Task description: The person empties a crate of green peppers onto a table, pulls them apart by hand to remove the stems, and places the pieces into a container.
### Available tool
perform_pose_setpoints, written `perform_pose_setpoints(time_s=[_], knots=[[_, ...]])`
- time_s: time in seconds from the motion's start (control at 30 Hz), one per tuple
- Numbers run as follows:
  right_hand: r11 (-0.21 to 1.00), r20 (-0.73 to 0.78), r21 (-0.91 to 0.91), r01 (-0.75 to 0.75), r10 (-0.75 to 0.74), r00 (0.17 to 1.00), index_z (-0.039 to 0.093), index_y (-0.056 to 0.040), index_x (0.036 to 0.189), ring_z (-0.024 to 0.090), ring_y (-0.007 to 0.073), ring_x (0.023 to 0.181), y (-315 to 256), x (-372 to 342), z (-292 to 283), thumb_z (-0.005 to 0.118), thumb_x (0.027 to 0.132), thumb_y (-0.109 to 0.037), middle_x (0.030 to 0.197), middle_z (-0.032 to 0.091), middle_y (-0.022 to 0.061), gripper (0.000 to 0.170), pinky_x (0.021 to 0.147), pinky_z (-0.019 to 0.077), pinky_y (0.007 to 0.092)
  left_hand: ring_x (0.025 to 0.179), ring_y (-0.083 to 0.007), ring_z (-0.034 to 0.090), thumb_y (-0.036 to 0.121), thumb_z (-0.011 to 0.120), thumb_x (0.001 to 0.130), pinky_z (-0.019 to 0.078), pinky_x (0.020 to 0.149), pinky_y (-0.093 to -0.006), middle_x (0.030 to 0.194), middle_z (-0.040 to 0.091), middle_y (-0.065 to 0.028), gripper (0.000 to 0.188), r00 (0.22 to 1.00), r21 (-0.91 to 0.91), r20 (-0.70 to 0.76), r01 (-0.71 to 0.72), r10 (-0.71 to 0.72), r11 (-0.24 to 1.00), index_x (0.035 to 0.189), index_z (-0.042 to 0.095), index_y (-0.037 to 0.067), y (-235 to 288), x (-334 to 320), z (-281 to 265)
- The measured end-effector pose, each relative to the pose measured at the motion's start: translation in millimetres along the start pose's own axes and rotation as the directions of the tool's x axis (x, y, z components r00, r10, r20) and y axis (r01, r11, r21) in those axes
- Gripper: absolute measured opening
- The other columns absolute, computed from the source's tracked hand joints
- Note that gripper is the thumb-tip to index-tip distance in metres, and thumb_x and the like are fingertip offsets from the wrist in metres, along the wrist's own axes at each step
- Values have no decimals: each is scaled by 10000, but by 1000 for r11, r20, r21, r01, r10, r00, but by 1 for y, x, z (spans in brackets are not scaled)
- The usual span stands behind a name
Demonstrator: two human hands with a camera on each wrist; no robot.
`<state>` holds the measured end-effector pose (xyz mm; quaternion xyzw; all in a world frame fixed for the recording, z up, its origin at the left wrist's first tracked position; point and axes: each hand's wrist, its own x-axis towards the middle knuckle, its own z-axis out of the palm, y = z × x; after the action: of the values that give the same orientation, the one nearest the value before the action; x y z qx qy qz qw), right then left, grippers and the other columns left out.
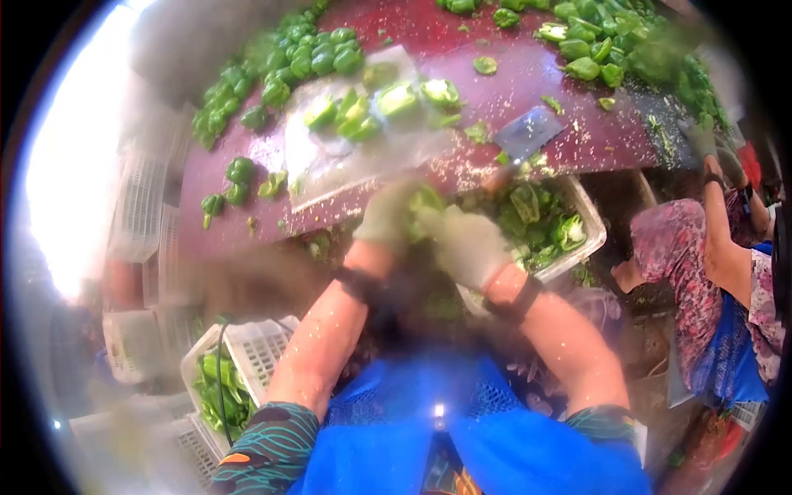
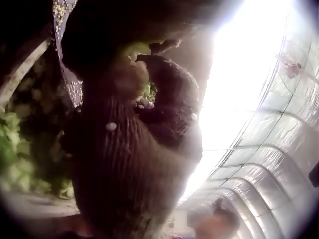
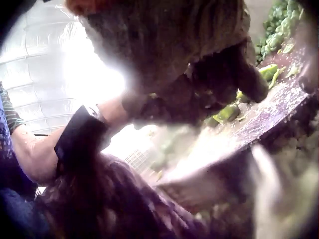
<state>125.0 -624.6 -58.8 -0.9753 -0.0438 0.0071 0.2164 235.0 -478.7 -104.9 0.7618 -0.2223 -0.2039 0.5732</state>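
Observation:
A green pepper point(image 1: 425, 208), blurred, is held between two gloved hands just off the table's near edge. My left hand point(image 1: 384, 216) grips it from the left, with thumb and fingers curled in the left wrist view, where a bit of green point(image 2: 137, 50) shows between them. From the other side my right hand point(image 1: 472, 246) holds it, its fingers point(image 3: 254, 82) bent and dark in the right wrist view. Cut pepper halves point(image 1: 351, 115) lie on a pale board point(image 1: 371, 161) ahead. A wide-bladed cleaver point(image 1: 528, 134) rests on the table to the right.
Whole peppers point(image 1: 309, 54) heap along the red table's point(image 1: 272, 219) far left, more peppers point(image 1: 598, 41) at far right. Below the edge stands a crate point(image 1: 590, 223) of pepper pieces. A white basket point(image 1: 256, 351) with long green peppers is lower left. Another person point(image 1: 701, 272) works at right.

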Motion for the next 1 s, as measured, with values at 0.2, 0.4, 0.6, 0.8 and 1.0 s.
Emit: perform_pose_setpoints(time_s=[0.2, 0.4, 0.6, 0.8, 1.0], knots=[[959, -325, 282, -29, 124, 937, 638, -153, 1064, 684, 315, 791, 30, 5, 13, 618, 891, -182, 887, 651, 118, 176, 675, 554, 425, 836, -258, 646, 137, 527, 916, 587, 721, -417, 972, 628, -112, 243, 992, -160, -114, -77, 59, 984, 1117, 593, 15, -22, 3, 15], [932, 113, 150, -331, 317, 942, 627, -98, 1151, 665, 328, 959, 83, -9, -7, 607, 915, -319, 1010, 683, 161, 324, 876, 522, 431, 896, -299, 666, -108, 458, 775, 623, 684, -402, 1117, 606, -173, 528, 926, 692, 23, -286, 376, 662, 1288, 519, 4, 9, 1, 1], [593, -296, 798, -108, 540, 788, 594, -53, 1242, 660, 272, 1009, 87, 10, -9, 605, 906, -140, 1186, 656, 163, 347, 902, 511, 373, 906, -229, 663, -101, 490, 881, 596, 669, -322, 1114, 618, -139, 568, 972, -109, -227, 40, -64, 993, 1429, 420, 29, 26, 11, 25], [292, -102, 956, 21, 263, 959, 618, -56, 1235, 640, 142, 899, 22, 21, -6, 623, 930, -160, 1114, 672, 63, 322, 759, 539, 253, 1045, -179, 619, -38, 597, 876, 521, 879, -266, 1162, 651, -140, 403, 958, -63, -59, 278, -282, 958, 1271, 561, 33, 103, -31, 32], [389, 23, 893, -228, 468, 884, 626, -16, 1210, 605, 106, 768, 73, 33, 0, 649, 907, -127, 971, 680, 58, 323, 704, 503, 256, 888, -167, 667, 62, 600, 941, 562, 803, -273, 1041, 686, -108, 260, 840, 802, -457, 247, 292, 543, 1198, 610, 24, 34, -121, -147]])
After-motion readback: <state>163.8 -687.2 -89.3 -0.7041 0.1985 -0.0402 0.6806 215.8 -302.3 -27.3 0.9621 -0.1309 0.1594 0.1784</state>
